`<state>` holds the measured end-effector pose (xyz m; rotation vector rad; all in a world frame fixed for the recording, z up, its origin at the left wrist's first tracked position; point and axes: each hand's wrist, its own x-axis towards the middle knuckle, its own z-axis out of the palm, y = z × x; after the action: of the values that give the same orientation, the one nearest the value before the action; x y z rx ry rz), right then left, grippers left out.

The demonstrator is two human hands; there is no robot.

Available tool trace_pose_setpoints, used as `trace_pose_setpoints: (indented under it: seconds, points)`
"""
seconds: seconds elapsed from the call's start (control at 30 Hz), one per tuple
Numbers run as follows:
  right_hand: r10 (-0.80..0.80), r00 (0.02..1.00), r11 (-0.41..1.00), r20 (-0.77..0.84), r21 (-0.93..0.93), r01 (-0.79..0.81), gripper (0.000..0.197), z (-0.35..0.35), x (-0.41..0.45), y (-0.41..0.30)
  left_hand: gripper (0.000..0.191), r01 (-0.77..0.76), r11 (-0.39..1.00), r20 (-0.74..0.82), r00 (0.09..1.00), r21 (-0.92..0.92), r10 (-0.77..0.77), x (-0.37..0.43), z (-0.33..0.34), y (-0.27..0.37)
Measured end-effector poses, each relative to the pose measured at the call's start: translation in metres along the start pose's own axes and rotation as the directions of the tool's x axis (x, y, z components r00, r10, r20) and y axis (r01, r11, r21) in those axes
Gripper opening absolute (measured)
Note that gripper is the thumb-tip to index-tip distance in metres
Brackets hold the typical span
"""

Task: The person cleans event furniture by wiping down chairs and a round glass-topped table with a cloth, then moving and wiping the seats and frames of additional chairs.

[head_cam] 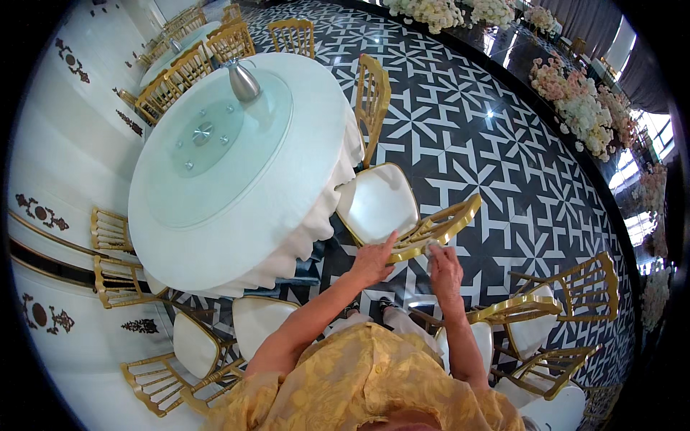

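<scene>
Right in front of me is a gold chiavari chair [447, 226] with a white padded seat [379, 203], facing the round table. My left hand [373, 263] grips the near left end of its backrest, index finger stretched out along the spindles. In my right hand [446, 269] is a small whitish cloth [432, 249], pressed against the outer side of the top rail. Part of the cloth is hidden by my fingers.
A round table [318, 134] with a white cloth bears a glass turntable [161, 199] and a steel jug [243, 82]. Another gold chair [373, 91] stands beyond. Several chairs [517, 308] crowd behind me on the right, others [197, 345] on the left. Flower arrangements [579, 108] line the right.
</scene>
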<state>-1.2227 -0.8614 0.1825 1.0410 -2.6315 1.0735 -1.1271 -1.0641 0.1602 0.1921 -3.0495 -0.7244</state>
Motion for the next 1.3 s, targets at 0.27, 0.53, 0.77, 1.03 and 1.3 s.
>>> trace_pose_setpoints:
  seconds: [0.27,0.53,0.77,1.03,1.3]
  points:
    - [0.004,1.000,0.998,0.009,0.055,-0.004,0.023,0.045,-0.020,-0.057,0.074,0.014,0.998,0.062,0.998,0.058,-0.018,-0.006,0.022,-0.004]
    - [-0.015,0.988,0.997,-0.154,-0.083,0.002,0.023,0.028,0.000,0.006,0.044,0.030,0.997,0.269,0.962,0.075,-0.049,0.012,-0.004,-0.010]
    - [0.254,0.925,0.965,-0.282,0.135,-0.224,0.020,0.006,0.033,0.086,0.050,-0.073,0.981,0.458,0.889,0.180,-0.018,0.039,-0.011,-0.003]
    - [0.175,0.957,0.979,-0.233,0.146,-0.143,0.017,-0.018,0.107,0.170,0.049,0.015,0.982,0.460,0.882,0.190,-0.103,0.028,-0.005,-0.003]
    - [0.194,0.977,0.980,-0.084,0.057,-0.190,0.023,-0.004,0.149,0.252,0.043,0.017,0.982,0.408,0.908,0.189,-0.094,0.032,-0.001,-0.008]
